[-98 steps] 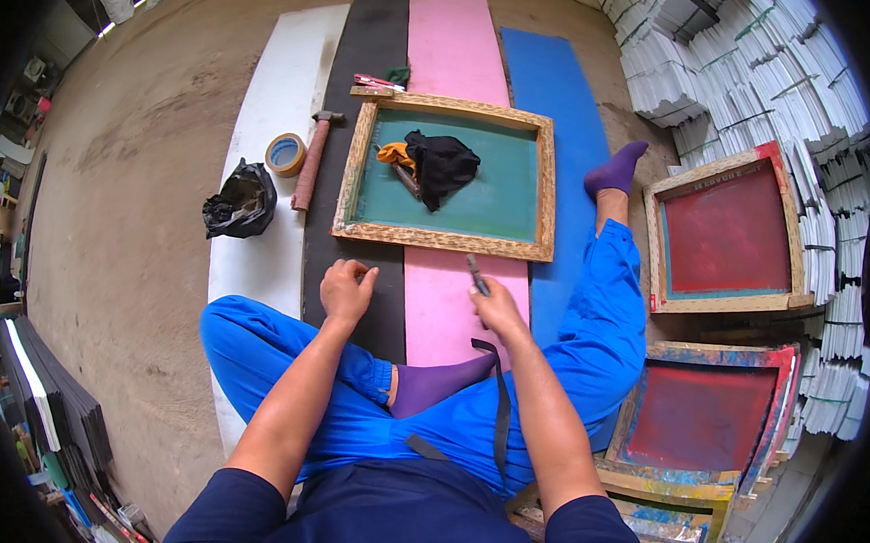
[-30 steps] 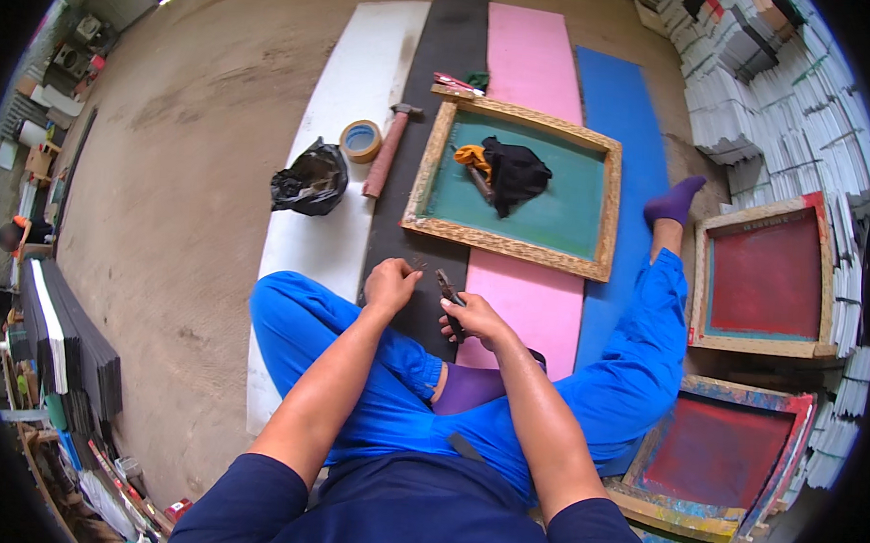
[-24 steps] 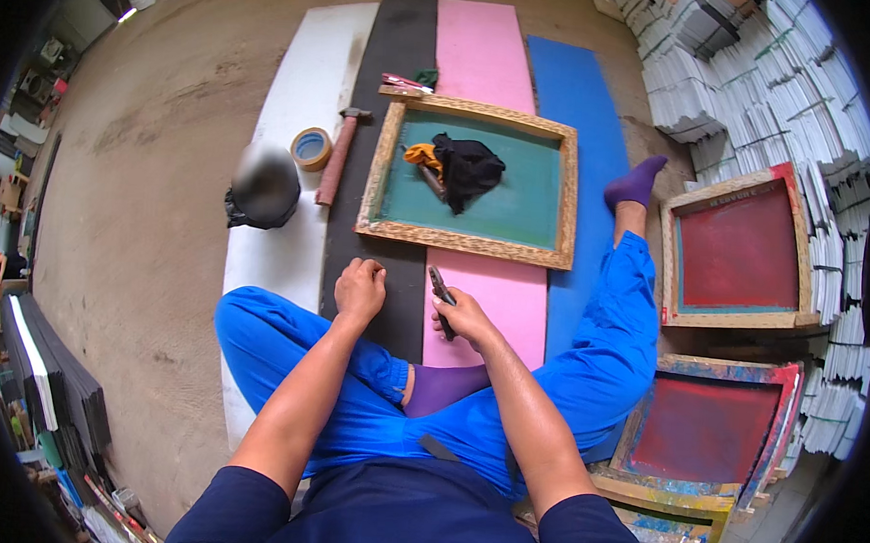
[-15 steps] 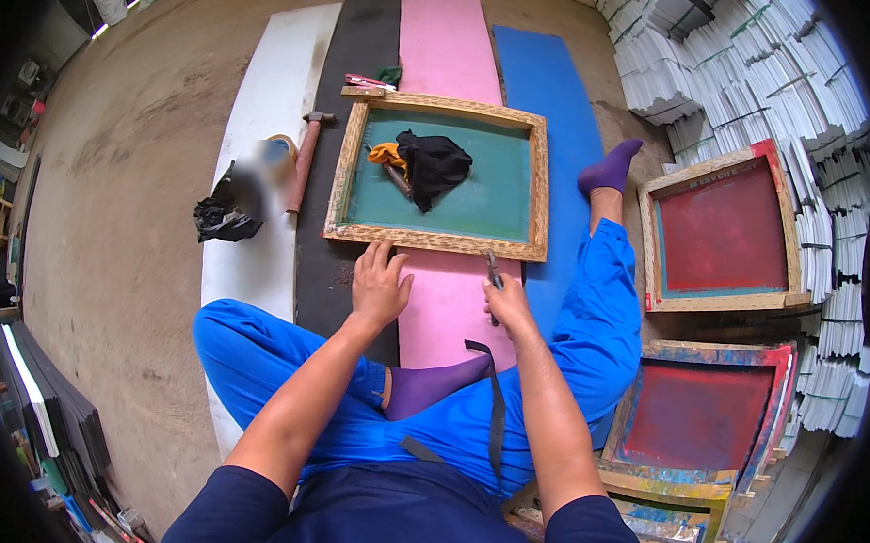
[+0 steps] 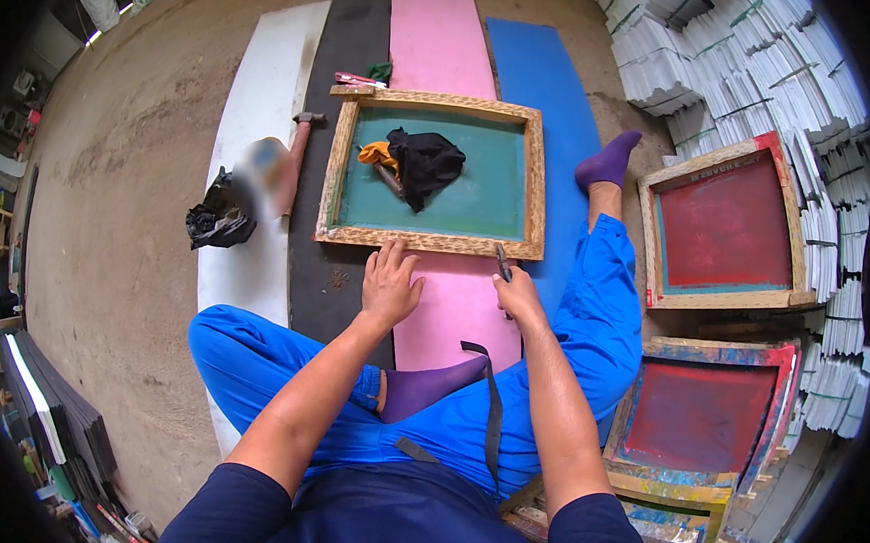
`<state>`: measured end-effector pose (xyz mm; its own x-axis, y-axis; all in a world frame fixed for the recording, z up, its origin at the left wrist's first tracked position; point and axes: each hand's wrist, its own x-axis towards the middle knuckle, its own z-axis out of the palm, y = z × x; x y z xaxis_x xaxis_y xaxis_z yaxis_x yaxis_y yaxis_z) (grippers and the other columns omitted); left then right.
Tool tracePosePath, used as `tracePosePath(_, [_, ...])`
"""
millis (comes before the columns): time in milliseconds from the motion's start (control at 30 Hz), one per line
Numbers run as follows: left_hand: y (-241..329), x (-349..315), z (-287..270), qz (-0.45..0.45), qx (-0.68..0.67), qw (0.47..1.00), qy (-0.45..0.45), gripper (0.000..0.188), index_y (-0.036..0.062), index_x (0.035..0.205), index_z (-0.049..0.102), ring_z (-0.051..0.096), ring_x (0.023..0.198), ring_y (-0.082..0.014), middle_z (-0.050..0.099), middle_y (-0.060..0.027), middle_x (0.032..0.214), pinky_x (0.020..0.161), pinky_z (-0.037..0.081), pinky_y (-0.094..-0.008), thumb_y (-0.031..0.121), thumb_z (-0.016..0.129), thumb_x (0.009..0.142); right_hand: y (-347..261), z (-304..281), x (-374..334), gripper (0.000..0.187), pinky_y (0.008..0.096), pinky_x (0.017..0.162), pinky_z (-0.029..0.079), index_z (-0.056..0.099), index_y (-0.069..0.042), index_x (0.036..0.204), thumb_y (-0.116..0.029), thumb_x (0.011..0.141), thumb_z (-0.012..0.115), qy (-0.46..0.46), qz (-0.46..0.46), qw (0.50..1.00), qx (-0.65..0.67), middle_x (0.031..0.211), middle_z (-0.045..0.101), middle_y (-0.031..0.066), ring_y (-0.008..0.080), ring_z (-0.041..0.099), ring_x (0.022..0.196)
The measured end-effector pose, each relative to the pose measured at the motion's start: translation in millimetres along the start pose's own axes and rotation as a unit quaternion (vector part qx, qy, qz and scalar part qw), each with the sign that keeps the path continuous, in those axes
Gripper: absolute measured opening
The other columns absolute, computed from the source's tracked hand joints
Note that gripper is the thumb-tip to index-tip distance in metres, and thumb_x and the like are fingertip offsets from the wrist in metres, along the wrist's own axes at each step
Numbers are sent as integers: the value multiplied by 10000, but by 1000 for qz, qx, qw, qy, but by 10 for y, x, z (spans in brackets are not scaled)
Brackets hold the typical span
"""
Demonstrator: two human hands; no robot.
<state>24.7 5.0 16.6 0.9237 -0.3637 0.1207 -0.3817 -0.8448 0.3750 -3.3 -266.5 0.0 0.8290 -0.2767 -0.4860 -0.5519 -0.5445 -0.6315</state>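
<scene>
At the fingertips of the spread, empty left hand (image 5: 390, 287), a rectangular, wood-framed green screen (image 5: 456, 244) seems steadied; the right hand (image 5: 520, 297) clasps dark metal pliers (image 5: 503, 263).

A cloth (image 5: 428, 169) lies inside the middle frame (image 5: 456, 244), with hammer (image 5: 300, 147) and bag (image 5: 221, 221) left, another frame (image 5: 725, 301) right.

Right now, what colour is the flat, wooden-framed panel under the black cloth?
Teal green panel, clearest in head view.
</scene>
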Motion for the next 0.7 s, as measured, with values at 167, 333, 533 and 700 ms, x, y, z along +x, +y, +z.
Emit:
tracePosePath(167, [16,12,11,6,-7,1000,5,426,125,1215,668,384,1427,-351,483,-155,1480,1146,316,-494,277,761,828,146,91,58,285,436,524,506,600,21,990,-262,963,629,52,-1,998,-44,696,647,152,267,653,567])
tracePosePath(333, [-22,-10,33,10,-10,1000,18,414,124,1194,676,396,1420,-345,495,-151,1466,1137,326,-492,262,769,815,-102,48,-114,304,490,596,530,632,24,967,-279,948,636,97,-10,990,-99,787,686,246,393,691,659])
tracePosePath(533, [0,-17,93,2,-17,1000,27,392,119,1171,688,420,1406,-344,519,-150,1438,1112,354,-484,261,769,815,271,227,1,249,433,486,482,623,-10,910,-254,944,663,102,-44,994,6,660,642,151,267,635,521])
tracePosePath(700, [5,45,20,0,-26,999,39,383,123,1175,693,452,1375,-342,546,-144,1405,1086,379,-475,252,767,822,326,351,18,231,329,391,416,587,-39,867,-236,968,653,86,-15,984,156,573,567,49,147,538,430])
